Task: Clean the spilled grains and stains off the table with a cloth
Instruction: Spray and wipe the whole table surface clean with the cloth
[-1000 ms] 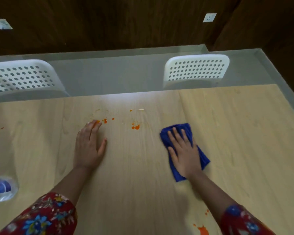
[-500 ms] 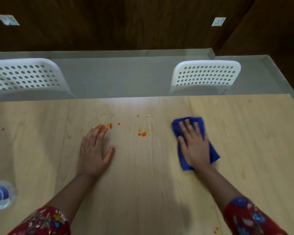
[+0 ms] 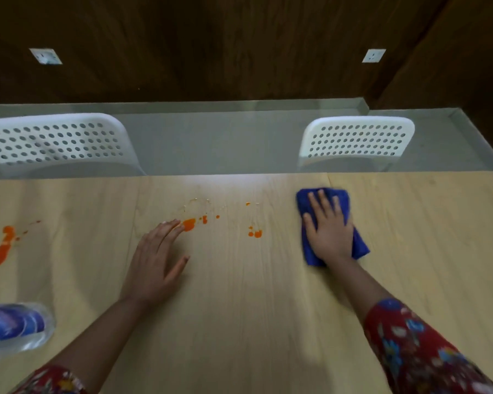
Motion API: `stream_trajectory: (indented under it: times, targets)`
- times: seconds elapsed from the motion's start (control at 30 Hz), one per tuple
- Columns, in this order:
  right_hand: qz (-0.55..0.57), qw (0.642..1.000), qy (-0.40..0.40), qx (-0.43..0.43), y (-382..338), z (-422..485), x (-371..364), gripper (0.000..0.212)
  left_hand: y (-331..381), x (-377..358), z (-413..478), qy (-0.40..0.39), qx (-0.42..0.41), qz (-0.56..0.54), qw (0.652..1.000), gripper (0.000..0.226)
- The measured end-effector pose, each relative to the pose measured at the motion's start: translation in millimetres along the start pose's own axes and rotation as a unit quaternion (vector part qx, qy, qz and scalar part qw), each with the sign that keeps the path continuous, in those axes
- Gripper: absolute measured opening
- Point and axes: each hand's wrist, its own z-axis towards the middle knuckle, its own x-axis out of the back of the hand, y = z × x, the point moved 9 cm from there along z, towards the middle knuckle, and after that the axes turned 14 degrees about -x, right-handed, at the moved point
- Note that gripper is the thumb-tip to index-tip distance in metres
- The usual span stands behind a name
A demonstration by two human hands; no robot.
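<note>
Both your hands lie flat on the surface (image 3: 239,322): your right hand (image 3: 329,234) presses the blue cloth (image 3: 359,245), fingers (image 3: 323,200) straight and spread; your left hand (image 3: 154,260), fingers together, nearly touches the orange stains (image 3: 189,224).

Both arms reach forward, left hand (image 3: 154,263) and right hand (image 3: 329,231) palm-down, fingers straight and spread.

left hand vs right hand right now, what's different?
The right hand presses flat on the blue cloth; the left hand lies bare on the table. The left hand ends right beside an orange stain; the right hand sits clear of the stains, nearer the far edge. Both are open, palm down.
</note>
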Motion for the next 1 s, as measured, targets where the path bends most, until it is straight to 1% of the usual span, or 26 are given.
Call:
stream_trajectory:
  times: [0.07,0.1,0.13,0.17,0.23,0.27,0.3,0.33,0.37,0.4,0.47,0.5,0.53,0.57,0.63,0.7,0.73,0.77,0.8,0.83,0.87,0.9,0.93,0.97,1.0]
  targets:
    - [0.016,0.998,0.001,-0.058,-18.3,37.7,3.5,0.058,-23.1,15.4,-15.9,-0.013,0.012,0.023,1.000,0.064]
    - [0.023,0.998,-0.009,-0.061,-39.8,47.3,1.9,0.058,-36.3,21.5,-26.5,-0.010,0.031,0.030,0.999,0.065]
    - [0.027,0.999,-0.014,-0.040,-67.6,48.6,-1.4,0.058,-47.8,25.6,-36.9,-0.005,0.052,0.034,0.998,0.067]
    - [0.028,0.999,-0.018,0.001,-97.7,39.0,-7.2,0.058,-56.9,27.6,-47.2,-0.004,0.072,0.037,0.997,0.068]
    - [0.019,0.992,-0.032,0.123,-140.8,-10.9,-20.7,0.060,-66.2,22.9,-60.0,-0.010,0.101,0.038,0.994,0.071]
    - [0.012,0.982,-0.045,0.182,-148.4,-44.1,-28.6,0.059,-69.1,21.4,-63.0,-0.010,0.114,0.036,0.993,0.071]
    - [0.008,0.974,-0.056,0.219,-140.6,-72.7,-33.4,0.058,-68.0,19.4,-63.3,-0.005,0.118,0.034,0.992,0.070]
    - [0.003,0.972,-0.057,0.228,-128.5,-87.6,-33.1,0.057,-70.2,20.6,-63.0,0.001,0.120,0.030,0.992,0.070]
    - [-0.001,0.977,-0.053,0.206,-110.5,-85.4,-31.3,0.057,-71.4,22.4,-61.9,0.006,0.122,0.026,0.992,0.069]
    - [-0.002,0.986,-0.042,0.162,-93.6,-70.2,-27.5,0.058,-71.5,23.3,-61.6,0.010,0.123,0.026,0.992,0.069]
    - [0.003,0.999,-0.014,0.045,-75.8,-25.2,-16.7,0.062,-72.6,22.9,-64.7,0.019,0.131,0.017,0.991,0.069]
    - [0.005,1.000,-0.002,0.012,-86.7,-4.9,-14.1,0.062,-75.0,24.9,-66.3,0.030,0.135,0.016,0.990,0.068]
    - [0.010,1.000,0.002,0.001,-105.6,9.4,-13.6,0.061,-76.1,26.6,-66.6,0.038,0.136,0.015,0.990,0.068]
    - [0.014,1.000,-0.004,0.015,-132.4,15.7,-16.2,0.058,-76.8,27.2,-65.6,0.043,0.136,0.014,0.990,0.067]
    - [0.017,0.994,-0.022,0.102,-190.7,-6.9,-29.0,0.056,-76.9,26.9,-66.7,0.048,0.140,0.013,0.989,0.065]
    - [0.018,0.969,-0.026,0.246,-222.8,-74.2,-40.4,0.055,-77.2,29.9,-69.0,0.066,0.147,0.010,0.987,0.064]
    - [0.006,0.946,-0.038,0.323,-220.2,-113.8,-46.3,0.054,-77.1,32.5,-69.4,0.076,0.151,0.007,0.986,0.063]
    - [-0.006,0.925,-0.054,0.377,-206.1,-140.2,-50.0,0.054,-77.2,34.3,-70.1,0.083,0.156,0.005,0.984,0.062]
    - [-0.012,0.915,-0.066,0.398,-187.6,-147.4,-48.4,0.054,-78.2,35.4,-70.5,0.089,0.160,0.004,0.983,0.062]
    - [-0.014,0.918,-0.063,0.390,-169.2,-135.4,-44.8,0.054,-78.8,35.3,-70.8,0.093,0.163,0.001,0.982,0.061]
    - [-0.021,0.936,-0.047,0.349,-153.2,-110.7,-39.5,0.055,-79.2,34.9,-72.0,0.095,0.165,-0.001,0.982,0.060]
    - [-0.025,0.958,-0.030,0.284,-142.8,-78.9,-34.7,0.055,-80.2,34.6,-72.7,0.097,0.165,-0.002,0.981,0.060]
    - [-0.032,0.976,-0.018,0.214,-140.7,-46.5,-29.5,0.056,-80.2,34.5,-72.4,0.100,0.165,-0.004,0.981,0.059]
    - [-0.027,0.986,-0.012,0.161,-149.6,-20.9,-26.6,0.057,-80.1,35.1,-72.4,0.104,0.165,-0.003,0.981,0.059]
    - [-0.015,0.991,-0.014,0.132,-170.6,-5.5,-26.4,0.057,-81.6,36.4,-72.2,0.108,0.166,-0.004,0.980,0.059]
